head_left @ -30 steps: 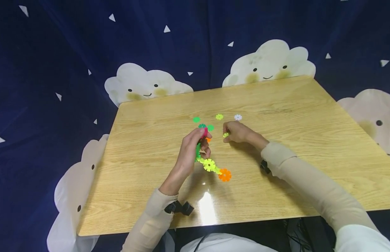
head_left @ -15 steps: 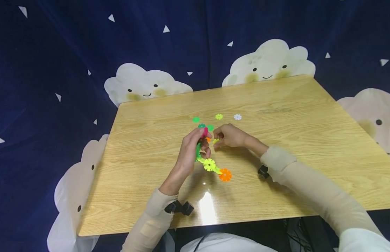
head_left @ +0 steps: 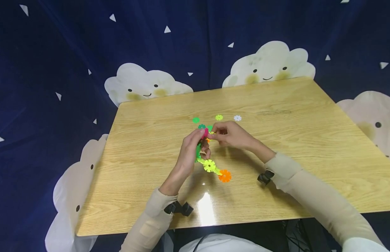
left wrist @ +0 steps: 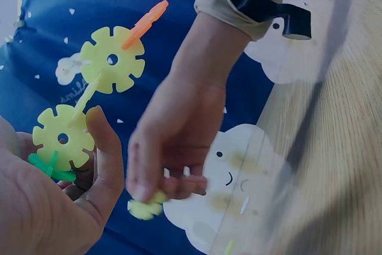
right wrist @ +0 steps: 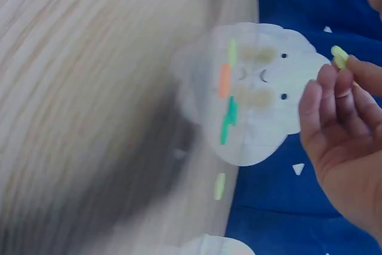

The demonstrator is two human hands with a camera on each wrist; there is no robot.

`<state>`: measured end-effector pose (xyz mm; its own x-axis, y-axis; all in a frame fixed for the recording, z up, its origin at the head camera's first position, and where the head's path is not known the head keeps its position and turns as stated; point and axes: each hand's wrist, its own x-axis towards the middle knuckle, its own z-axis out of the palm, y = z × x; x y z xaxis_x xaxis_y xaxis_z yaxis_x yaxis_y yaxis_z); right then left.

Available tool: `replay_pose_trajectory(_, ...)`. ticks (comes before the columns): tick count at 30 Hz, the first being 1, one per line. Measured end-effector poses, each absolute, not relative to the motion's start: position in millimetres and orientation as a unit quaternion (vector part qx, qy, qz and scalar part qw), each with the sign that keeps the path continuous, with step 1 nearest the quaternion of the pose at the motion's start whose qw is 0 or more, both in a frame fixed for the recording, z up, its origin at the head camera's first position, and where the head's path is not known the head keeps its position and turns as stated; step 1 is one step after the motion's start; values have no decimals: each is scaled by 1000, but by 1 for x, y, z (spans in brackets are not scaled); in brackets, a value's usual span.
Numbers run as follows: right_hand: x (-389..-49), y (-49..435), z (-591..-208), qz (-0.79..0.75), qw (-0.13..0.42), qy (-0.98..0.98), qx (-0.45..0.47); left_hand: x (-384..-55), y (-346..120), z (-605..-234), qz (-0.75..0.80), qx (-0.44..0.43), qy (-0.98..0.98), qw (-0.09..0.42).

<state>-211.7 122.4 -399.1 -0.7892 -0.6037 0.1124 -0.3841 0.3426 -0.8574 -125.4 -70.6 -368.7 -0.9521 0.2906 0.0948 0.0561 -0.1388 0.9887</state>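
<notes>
My left hand [head_left: 189, 150] grips a chain of notched plastic snowflake discs above the table. The chain's pink disc [head_left: 205, 133] shows at the thumb tip. Below the palm hang green pieces, a yellow disc [head_left: 209, 165] and an orange disc [head_left: 225, 175] at the end. In the left wrist view, two yellow discs [left wrist: 112, 59] slot together at angles, with the fingers curled round the green part. My right hand [head_left: 234, 134] pinches a single yellow snowflake disc [left wrist: 145, 208] between thumb and fingertip, right beside the pink disc. My right fingers partly cover that disc.
Loose discs lie on the wooden table [head_left: 144, 147] beyond my hands: a light green disc [head_left: 196, 120], a dark green disc [head_left: 202, 126], a yellow disc [head_left: 219, 117] and a white disc [head_left: 237, 118]. A dark blue curtain [head_left: 195, 42] with clouds hangs behind the table.
My right hand has carried the yellow disc leftward over the table, up to the pink disc at my left thumb. My left hand and the chain have stayed nearly still.
</notes>
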Motion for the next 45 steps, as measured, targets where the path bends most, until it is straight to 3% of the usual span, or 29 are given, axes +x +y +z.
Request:
replay_pose_trajectory(11,-197,124,-370,-633,51,708,-308,-123,-69,-371,745,119,652,81)
replay_pose_trajectory(28,-170,120,-328,-613,24,727,-309,-116,-66,-353,737,118,660,93)
replay_pose_trajectory(45,-183,120,-343,-597,10,731,-329,-124,-67,-366,740,128,656,75)
